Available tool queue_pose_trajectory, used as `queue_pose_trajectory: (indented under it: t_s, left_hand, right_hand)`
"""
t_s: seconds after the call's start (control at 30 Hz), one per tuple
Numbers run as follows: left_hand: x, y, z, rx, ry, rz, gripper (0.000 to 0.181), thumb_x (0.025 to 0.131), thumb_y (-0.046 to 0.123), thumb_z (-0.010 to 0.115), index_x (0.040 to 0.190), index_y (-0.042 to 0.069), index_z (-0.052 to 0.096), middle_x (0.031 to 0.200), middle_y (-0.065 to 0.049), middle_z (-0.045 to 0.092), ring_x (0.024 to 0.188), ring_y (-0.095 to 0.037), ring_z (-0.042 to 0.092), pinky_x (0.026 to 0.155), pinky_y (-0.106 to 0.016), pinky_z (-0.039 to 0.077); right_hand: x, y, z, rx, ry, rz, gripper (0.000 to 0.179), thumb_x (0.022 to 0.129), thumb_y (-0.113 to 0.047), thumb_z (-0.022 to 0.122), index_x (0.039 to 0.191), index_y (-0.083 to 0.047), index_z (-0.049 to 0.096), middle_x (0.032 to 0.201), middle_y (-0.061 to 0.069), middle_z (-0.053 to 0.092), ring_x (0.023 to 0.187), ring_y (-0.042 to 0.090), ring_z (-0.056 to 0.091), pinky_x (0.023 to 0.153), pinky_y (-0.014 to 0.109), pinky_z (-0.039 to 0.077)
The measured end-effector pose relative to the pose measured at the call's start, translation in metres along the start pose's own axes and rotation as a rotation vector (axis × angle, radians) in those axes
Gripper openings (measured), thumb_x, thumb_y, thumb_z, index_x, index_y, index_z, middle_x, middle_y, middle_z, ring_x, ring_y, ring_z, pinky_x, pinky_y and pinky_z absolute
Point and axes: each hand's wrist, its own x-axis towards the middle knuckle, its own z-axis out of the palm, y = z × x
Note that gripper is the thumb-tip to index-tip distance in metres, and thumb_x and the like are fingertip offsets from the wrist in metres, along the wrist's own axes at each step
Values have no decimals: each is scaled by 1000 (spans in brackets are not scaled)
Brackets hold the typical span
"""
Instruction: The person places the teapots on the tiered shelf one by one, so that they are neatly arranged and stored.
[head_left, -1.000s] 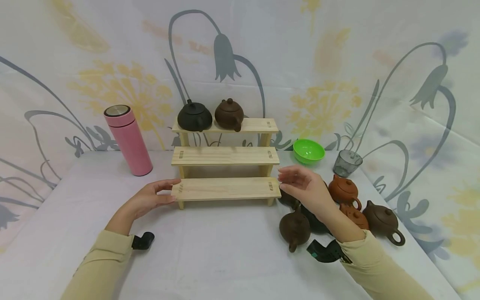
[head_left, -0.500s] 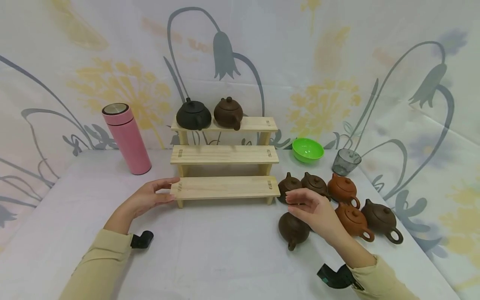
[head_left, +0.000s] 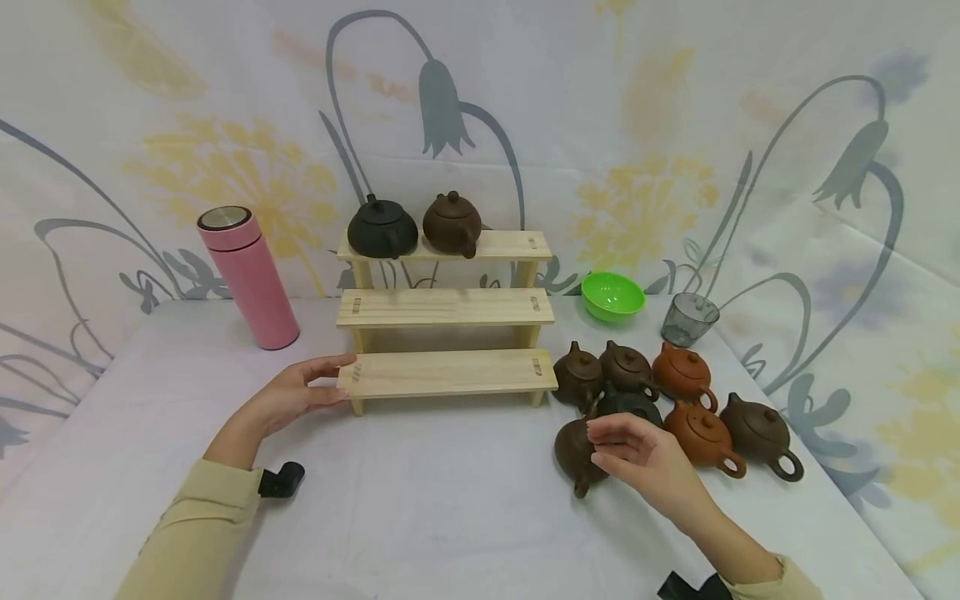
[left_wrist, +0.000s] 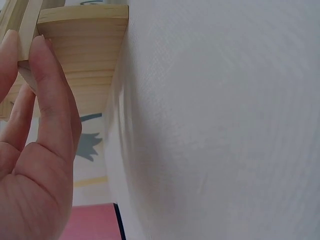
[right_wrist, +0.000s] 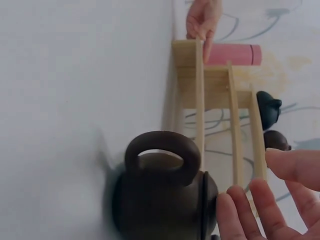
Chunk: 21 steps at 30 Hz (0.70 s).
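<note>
pale wood stand [head_left: 446,372] is my landmark. head view: the left hand [head_left: 288,396] pinches the left end of its lowest plank, i'd guess to stop it sliding. the nearest brown teapot [head_left: 574,454] sits front-right of the stand, and the right hand [head_left: 648,458] is right at it, fingers loosely bent, not gripping; contact i can't tell. vs half a second ago, that hand has come lower, uncovering the black teapot [head_left: 628,405] right of the stand. left wrist view: thumb and finger sit on opposite faces of the stand's plank, makes sense for steadying. right wrist view: loop handle [right_wrist: 162,142] in plain sight, fingertips [right_wrist: 225,200] beside the lid, probably lining up on the body.
</note>
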Motion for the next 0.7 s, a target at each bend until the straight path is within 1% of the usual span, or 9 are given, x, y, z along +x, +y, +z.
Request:
queue_pose_trajectory:
  t_s: [0.17, 0.3, 0.4, 0.57, 0.7]
  left_hand:
    - [0, 0, 0, -4, 2, -3, 65, 87, 6, 64, 143, -3, 31, 136, -25, 26, 94, -10, 53, 86, -25, 49]
    - [0, 0, -1, -9, 2, -2, 65, 87, 6, 64, 143, -3, 31, 136, -25, 26, 94, -10, 53, 85, -24, 49]
    - [0, -1, -2, -10, 4, 0, 65, 87, 6, 64, 143, -2, 31, 136, -25, 26, 94, -10, 53, 84, -24, 49]
    - [0, -1, -2, -8, 5, -6, 66, 87, 6, 64, 143, -2, 31, 136, -25, 26, 96, -10, 52, 85, -24, 49]
    - [1, -1, -1, -12, -2, -1, 66, 87, 6, 65, 143, -3, 30, 136, -25, 26, 96, -10, 52, 85, -24, 48]
  right_hand:
    - [-10, 4, -2, -30, -11, 71, 33, 80, 0, 70, 110, 8, 58, 107, 22, 58, 92, 17, 62, 78, 24, 52]
    - [-17, 9, -4, -79, -16, 96, 32, 80, -2, 71, 109, 4, 60, 103, 17, 61, 90, 17, 62, 76, 24, 53]
    - [-21, 13, -6, -96, -42, 113, 33, 80, -3, 71, 110, 5, 60, 101, 17, 61, 88, 18, 61, 75, 24, 53]
    - [-25, 20, -6, -36, -121, 173, 38, 82, -5, 70, 114, 8, 57, 105, 21, 59, 91, 20, 61, 74, 27, 53]
    - [-26, 24, -3, 18, -171, 185, 40, 83, -5, 68, 119, 9, 55, 108, 22, 58, 94, 22, 61, 73, 29, 54]
